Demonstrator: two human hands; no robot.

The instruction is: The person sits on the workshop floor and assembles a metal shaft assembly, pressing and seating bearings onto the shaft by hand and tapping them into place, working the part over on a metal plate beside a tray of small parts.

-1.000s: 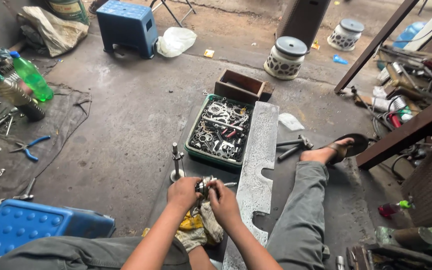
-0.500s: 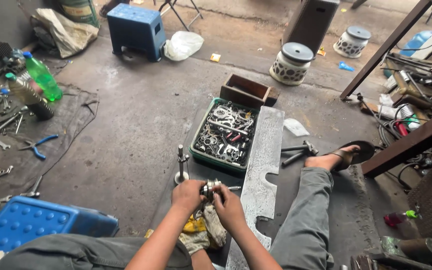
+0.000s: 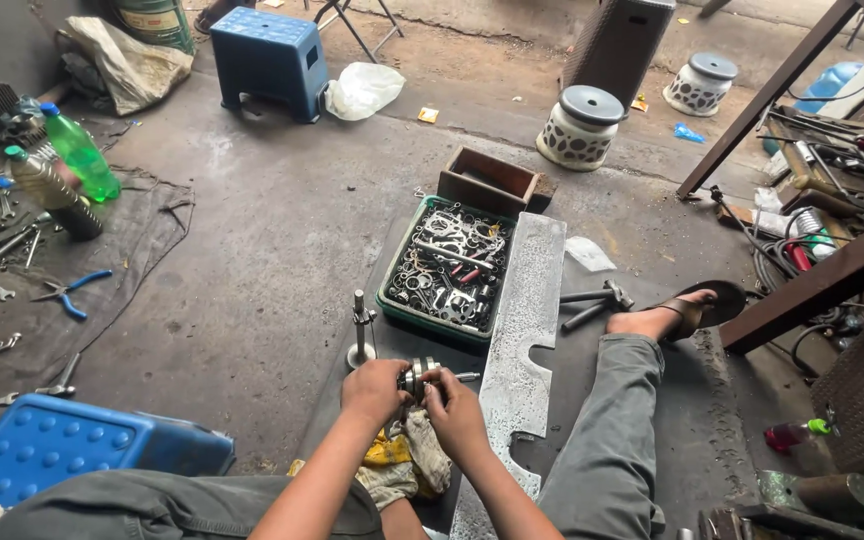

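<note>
My hands: two, left hand [image 3: 374, 388] and right hand [image 3: 455, 412], both on one metal part [image 3: 419, 377]. Blue stools: two, upper left [image 3: 270, 55], lower left [image 3: 47, 462]. Patterned jars: two, upper right [image 3: 581, 127] [image 3: 700, 84]. Hammers: two, right of centre [image 3: 592, 303]. Green trays: one [image 3: 447, 270].

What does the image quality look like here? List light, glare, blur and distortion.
Head view: soft, even daylight with faint shadows; mild glare on the long grey metal plate; both hands, left hand and right hand, reasonably sharp around the small round metal part; wide-angle bending at the edges.

The view has tilted down slightly; both hands hold the metal part [image 3: 418, 378] as before.
</note>
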